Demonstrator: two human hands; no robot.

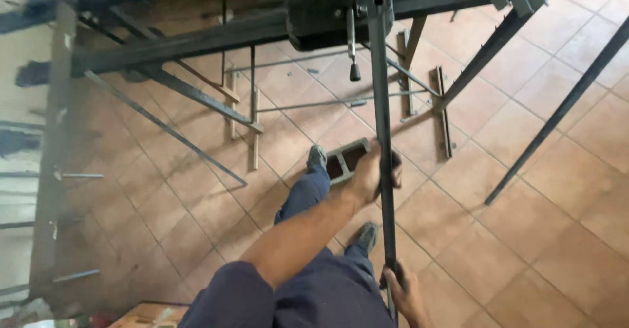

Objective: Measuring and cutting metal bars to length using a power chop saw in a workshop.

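- right hand (405, 294) is wrapped around the near end of the long steel bar (382, 131), nearest the camera
- left hand (372, 173) is clamped on the bar further up (over the tiled floor (537, 223))
- far end of the bar runs into the dark machine (321, 7); I'd keep the bar dead straight and the grip firm

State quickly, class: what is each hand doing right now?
Left hand: closed around the long dark metal bar, midway along it.
Right hand: closed on the same bar, lower down near the frame's bottom edge.
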